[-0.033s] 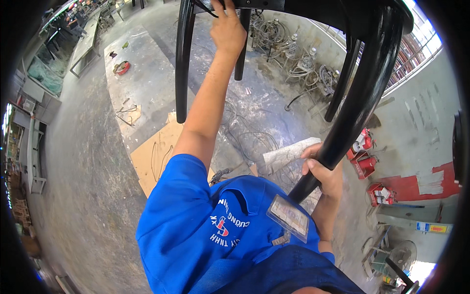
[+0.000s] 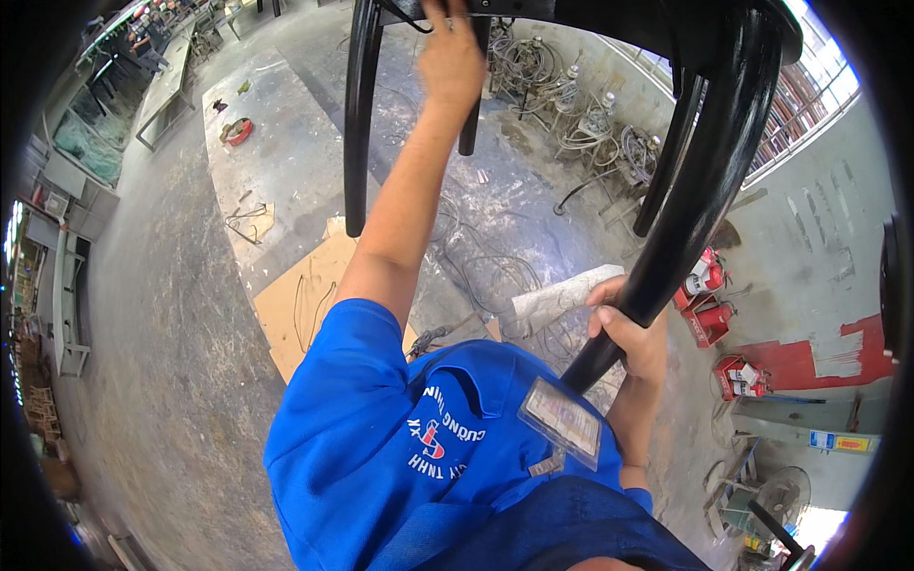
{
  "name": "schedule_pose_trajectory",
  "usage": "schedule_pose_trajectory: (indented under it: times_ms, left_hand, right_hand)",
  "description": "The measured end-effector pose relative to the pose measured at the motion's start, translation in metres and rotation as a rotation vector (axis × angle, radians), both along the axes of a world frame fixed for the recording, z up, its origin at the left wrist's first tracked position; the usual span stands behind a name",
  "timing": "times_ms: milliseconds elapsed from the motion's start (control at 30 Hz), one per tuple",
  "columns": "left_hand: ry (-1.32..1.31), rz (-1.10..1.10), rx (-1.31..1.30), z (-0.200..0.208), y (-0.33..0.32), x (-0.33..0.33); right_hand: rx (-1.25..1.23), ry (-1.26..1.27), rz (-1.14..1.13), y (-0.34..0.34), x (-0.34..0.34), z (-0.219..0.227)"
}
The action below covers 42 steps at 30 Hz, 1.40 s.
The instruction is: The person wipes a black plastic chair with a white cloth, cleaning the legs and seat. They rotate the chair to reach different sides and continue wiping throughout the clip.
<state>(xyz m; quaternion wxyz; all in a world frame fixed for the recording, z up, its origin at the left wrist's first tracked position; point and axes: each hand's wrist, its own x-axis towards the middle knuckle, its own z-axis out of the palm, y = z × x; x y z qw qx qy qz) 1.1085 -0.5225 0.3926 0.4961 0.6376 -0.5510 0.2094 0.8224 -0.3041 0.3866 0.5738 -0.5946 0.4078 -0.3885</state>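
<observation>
1. Head view: the glossy black frame (image 2: 628, 21) spans the upper right, its thick leg (image 2: 709, 181) slanting down toward the person.
2. Right hand (image 2: 636, 338): fingers clamped around that leg.
3. Left hand (image 2: 452, 67): up near two thinner legs (image 2: 357, 143), blurred; whether its fingers grip anything, I cannot tell.
4. Beyond: cardboard (image 2: 333, 266) on the floor (image 2: 171, 381), red extinguishers (image 2: 706, 278) by the wall (image 2: 809, 247).

Grey concrete floor (image 2: 171, 362): flat tan cardboard sheet (image 2: 281, 303); creased off-white sheet (image 2: 562, 301); coiled grey cables (image 2: 529, 67).
Pale grey wall (image 2: 809, 262): red cylindrical fire extinguishers (image 2: 705, 280) beside it; red painted patch (image 2: 788, 365).
Lower right: round grey fan (image 2: 785, 490).
</observation>
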Motion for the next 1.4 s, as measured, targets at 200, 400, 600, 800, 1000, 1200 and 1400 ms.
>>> schedule_pose_trajectory:
  times_ms: [200, 400, 600, 800, 1000, 1200, 1400]
  left_hand:
    - [-0.098, -0.199, -0.294, 0.009, -0.01, -0.071]
    - [0.201, -0.737, -0.364, 0.03, 0.027, -0.112]
    - [0.071, -1.114, -0.287, 0.031, 0.079, -0.12]
    - [-0.366, -0.809, 0.096, -0.147, 0.099, -0.02]
    - [-0.019, -0.571, 1.431, -0.388, 0.32, 0.084]
    - [1.53, -0.261, 0.857, -0.472, 0.478, -0.021]
    - [0.807, -0.341, 1.084, -0.445, 0.411, -0.027]
  right_hand:
    - [-0.036, -0.043, 0.004, -0.009, 0.009, -0.004]
    - [-0.101, -0.022, -0.052, -0.021, 0.0, -0.022]
    - [-0.1, -0.133, -0.132, -0.048, -0.013, -0.042]
    - [-0.23, -0.174, -0.077, -0.096, -0.007, -0.061]
    - [-0.17, -0.201, 0.062, -0.151, 0.0, -0.076]
    - [-0.224, -0.134, 0.013, -0.206, 0.004, -0.117]
    - [-0.158, -0.165, 0.083, -0.249, 0.016, -0.136]
